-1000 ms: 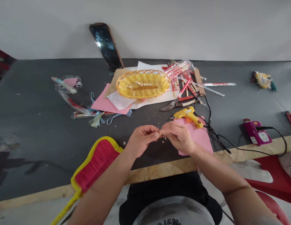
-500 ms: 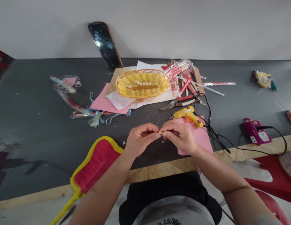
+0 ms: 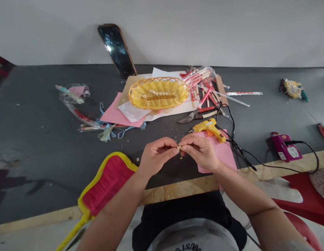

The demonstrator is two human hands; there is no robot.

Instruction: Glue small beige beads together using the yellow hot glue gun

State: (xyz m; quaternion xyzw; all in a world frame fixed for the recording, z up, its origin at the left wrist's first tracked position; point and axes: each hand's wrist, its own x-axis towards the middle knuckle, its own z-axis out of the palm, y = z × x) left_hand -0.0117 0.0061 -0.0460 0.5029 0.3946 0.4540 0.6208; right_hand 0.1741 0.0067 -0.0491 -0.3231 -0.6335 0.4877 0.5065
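Your left hand and right hand each have fingers pinched nearly closed on a small, pale, irregular piece, material unclear, at five o'clock from the oval yellow wicker basket. Step appears two-handed fingertip work; next move calls for steady pressure.

Grey shirt: dk lettering, cut off at btm, illegible. Glue gun label: too sm. to read.

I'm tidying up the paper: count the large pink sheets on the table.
2. One pink sheet lies partly under the yellow glue gun, near the right hand; another pink sheet sticks out left of the yellow basket. More may be hidden underneath.
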